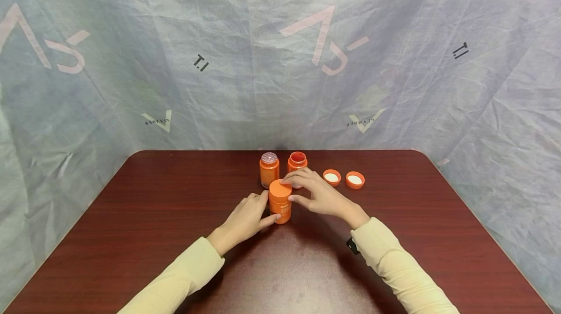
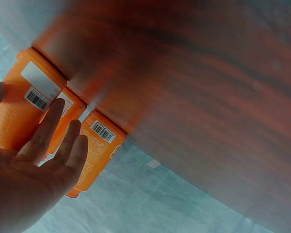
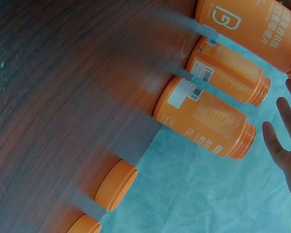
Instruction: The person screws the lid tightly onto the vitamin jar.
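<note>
Near bottle point(image 1: 280, 202) stands upright at table point(image 1: 131, 236) centre. Your left hand point(image 1: 245, 219) braces its side, fingers straight and loosely spread. Your right hand point(image 1: 313, 192) pinches the cap point(image 1: 280, 189), thumb against fingertips. Two bottles point(image 1: 269, 169) and two loose caps point(image 1: 331, 177) sit behind, clear of the work.

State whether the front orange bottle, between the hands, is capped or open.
Capped: an orange lid covers the front bottle, right hand fingers resting on it.

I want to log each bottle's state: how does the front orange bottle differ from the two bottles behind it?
The front bottle carries its orange cap; the back-right bottle is open, and the back-left bottle shows a silvery sealed top. Both hands touch the front bottle; the back ones stand free. All three are orange and upright.
</note>
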Demonstrator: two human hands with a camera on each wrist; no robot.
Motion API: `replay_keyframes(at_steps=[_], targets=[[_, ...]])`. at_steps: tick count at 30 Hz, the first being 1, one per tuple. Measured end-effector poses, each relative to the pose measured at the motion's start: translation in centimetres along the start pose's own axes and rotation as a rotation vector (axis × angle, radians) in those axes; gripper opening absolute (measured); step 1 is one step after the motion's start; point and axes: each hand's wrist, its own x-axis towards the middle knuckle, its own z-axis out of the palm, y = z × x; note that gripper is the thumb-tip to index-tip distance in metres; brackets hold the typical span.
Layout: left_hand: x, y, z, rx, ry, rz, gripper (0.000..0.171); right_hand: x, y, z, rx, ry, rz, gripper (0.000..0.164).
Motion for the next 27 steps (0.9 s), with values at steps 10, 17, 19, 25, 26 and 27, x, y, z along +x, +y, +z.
replay_keyframes(at_steps=[10, 17, 19, 25, 26, 27], targets=[[0.00, -0.01, -0.09, -0.003, -0.012, -0.004, 0.052, 0.06, -0.09, 0.19, -0.012, 0.001, 0.038, 0.042], [0.05, 0.04, -0.13, -0.013, -0.011, -0.011, 0.050, 0.07, -0.04, 0.12, 0.021, -0.054, 0.012, 0.045], [0.05, 0.05, -0.13, -0.010, -0.012, -0.012, 0.051, 0.09, -0.06, 0.10, 0.024, -0.067, 0.003, 0.045], [0.02, 0.07, -0.13, -0.005, -0.017, -0.015, 0.053, 0.10, -0.07, 0.10, 0.012, -0.050, 0.017, 0.041], [0.02, 0.06, -0.13, -0.005, -0.018, -0.015, 0.053, 0.10, -0.06, 0.10, 0.006, -0.038, 0.018, 0.040], [0.02, 0.06, -0.12, -0.004, -0.018, -0.015, 0.053, 0.12, -0.05, 0.12, -0.001, -0.026, 0.022, 0.040]])
